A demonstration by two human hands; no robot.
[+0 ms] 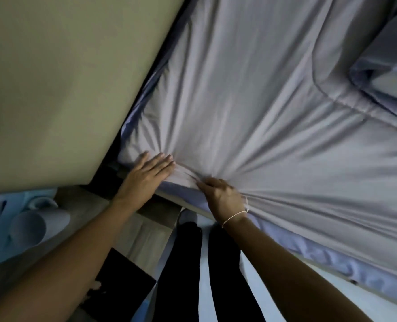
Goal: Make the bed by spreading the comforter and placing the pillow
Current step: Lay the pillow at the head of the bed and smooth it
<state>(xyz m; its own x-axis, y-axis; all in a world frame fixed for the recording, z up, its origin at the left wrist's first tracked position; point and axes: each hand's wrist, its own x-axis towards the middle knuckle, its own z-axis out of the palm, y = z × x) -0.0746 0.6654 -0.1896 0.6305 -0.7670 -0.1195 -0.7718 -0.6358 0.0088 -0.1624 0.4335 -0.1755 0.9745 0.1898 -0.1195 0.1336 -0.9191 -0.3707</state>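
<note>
A grey comforter (262,101) covers most of the bed, with creases fanning out from its near corner. My left hand (146,173) lies flat on that corner with straight fingers, pressing the fabric down. Just right of it, my right hand (223,196) pinches a bunched fold of the comforter at the bed's edge. A folded-back part of the comforter (385,73) shows at the upper right, with a pale shape under it that I cannot identify as a pillow. A blue sheet (327,256) peeks out below the comforter along the near side.
A beige padded headboard (60,89) fills the upper left, close to the bed's corner. A bedside surface (18,231) with pale cups and a light blue cloth sits at the lower left. My legs in black trousers (188,275) stand against the bed's side.
</note>
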